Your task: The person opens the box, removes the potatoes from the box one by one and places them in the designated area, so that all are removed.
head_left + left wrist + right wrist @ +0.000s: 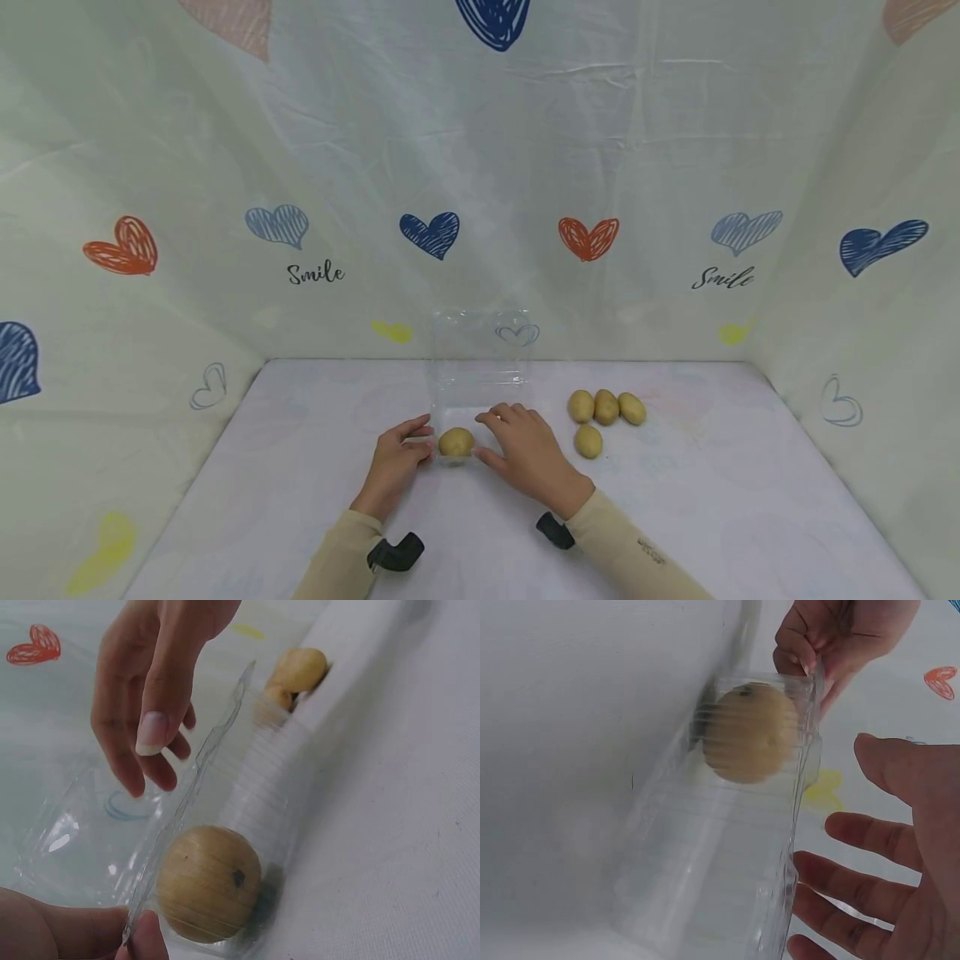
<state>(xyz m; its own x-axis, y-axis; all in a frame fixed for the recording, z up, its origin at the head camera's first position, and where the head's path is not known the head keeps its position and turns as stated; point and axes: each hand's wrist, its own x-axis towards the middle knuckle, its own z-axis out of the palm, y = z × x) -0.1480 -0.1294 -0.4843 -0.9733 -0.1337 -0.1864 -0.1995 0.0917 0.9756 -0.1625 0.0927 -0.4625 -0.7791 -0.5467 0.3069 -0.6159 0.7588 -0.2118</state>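
A clear plastic clamshell box [262, 772] stands on the table, its see-through lid [480, 337] raised at the back. One potato [456, 442] lies inside at the left end, with a dark spot on its skin. My left hand [393, 467] pinches the box's rim at that end between thumb and finger, as the left wrist view shows. Above the box's front rim my right hand [532, 454] hovers with fingers spread and loosely bent, holding nothing. To the right of the box, several more potatoes [606, 407] sit on the table in a small group.
White cloth covers the table [712, 483]. A pale curtain [510, 150] printed with hearts and words hangs behind and at both sides. Dark wrist-camera mounts [397, 552] stick out from both sleeves.
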